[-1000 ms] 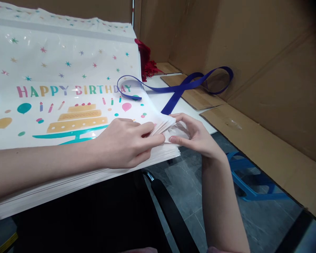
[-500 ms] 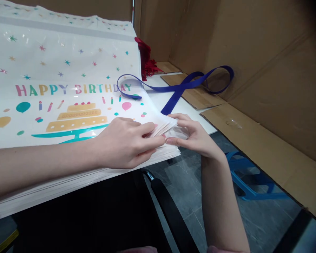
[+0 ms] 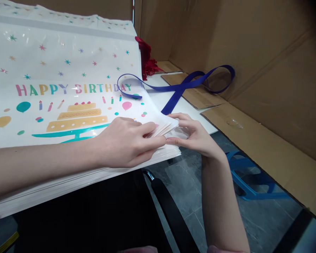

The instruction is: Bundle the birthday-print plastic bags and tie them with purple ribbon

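A thick stack of white printed plastic sheets [image 3: 68, 63] lettered "HAPPY BIRTHDAY" lies on the left, with its near right corner lifted and fanned. My left hand [image 3: 131, 142] rests on the stack, its fingers closed on the sheets' edges at that corner. My right hand [image 3: 196, 135] comes from the right, thumb and fingers closed around the corner's outer side, where thin clear-white plastic shows. The tips of both hands nearly meet. A blue ribbon [image 3: 184, 85] curls from the stack's right edge to just behind my right hand.
Red ribbon-like material [image 3: 147, 61] sits behind the stack's right edge. Cardboard walls [image 3: 239, 52] and flaps [image 3: 265, 147] stand at the back and right. Below are a black chair armrest [image 3: 171, 211] and a blue plastic stool [image 3: 250, 179] on a grey tiled floor.
Both hands keep their hold. The fanned corner and my left fingertips have shifted very slightly to the right.
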Tool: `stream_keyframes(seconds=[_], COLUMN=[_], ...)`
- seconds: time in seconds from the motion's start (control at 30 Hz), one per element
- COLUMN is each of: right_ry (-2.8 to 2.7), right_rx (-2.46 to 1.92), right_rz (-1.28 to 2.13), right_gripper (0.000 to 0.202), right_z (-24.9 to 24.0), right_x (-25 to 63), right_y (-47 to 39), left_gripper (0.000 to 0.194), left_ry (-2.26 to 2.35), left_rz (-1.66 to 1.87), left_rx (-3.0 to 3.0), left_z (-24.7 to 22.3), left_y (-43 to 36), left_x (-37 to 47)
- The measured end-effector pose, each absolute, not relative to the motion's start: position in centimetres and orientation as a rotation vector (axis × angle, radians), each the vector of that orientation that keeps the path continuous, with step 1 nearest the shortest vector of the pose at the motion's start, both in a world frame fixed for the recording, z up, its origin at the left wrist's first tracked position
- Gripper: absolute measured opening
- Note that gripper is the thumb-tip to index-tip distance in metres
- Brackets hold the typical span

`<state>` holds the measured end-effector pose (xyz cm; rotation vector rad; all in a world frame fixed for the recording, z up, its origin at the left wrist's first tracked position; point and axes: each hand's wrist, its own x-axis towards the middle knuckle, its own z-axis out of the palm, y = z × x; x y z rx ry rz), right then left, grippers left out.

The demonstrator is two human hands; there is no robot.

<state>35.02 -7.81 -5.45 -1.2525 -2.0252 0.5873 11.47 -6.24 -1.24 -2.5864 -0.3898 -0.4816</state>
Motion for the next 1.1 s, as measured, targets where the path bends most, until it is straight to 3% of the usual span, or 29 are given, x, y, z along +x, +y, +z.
stream_keyframes(seconds=[0.67, 1.1], right_ry=[-2.058, -2.079], right_rx=[-1.277, -1.219], right_rz=[0.547, 0.623], right_gripper=[0.045, 0.037], right_z=[-5.22, -5.1], right_x=[34.74, 35.27], right_y=[-7.51, -7.72], left_gripper=[0.026, 0.026], left_ry=[-0.439, -0.384], left_rz=[-0.424, -0.484], left_rx=[-2.595, -2.557], left_z=[-1.36, -1.22], left_y=[-6.4, -6.24], left_x=[11.47, 11.32])
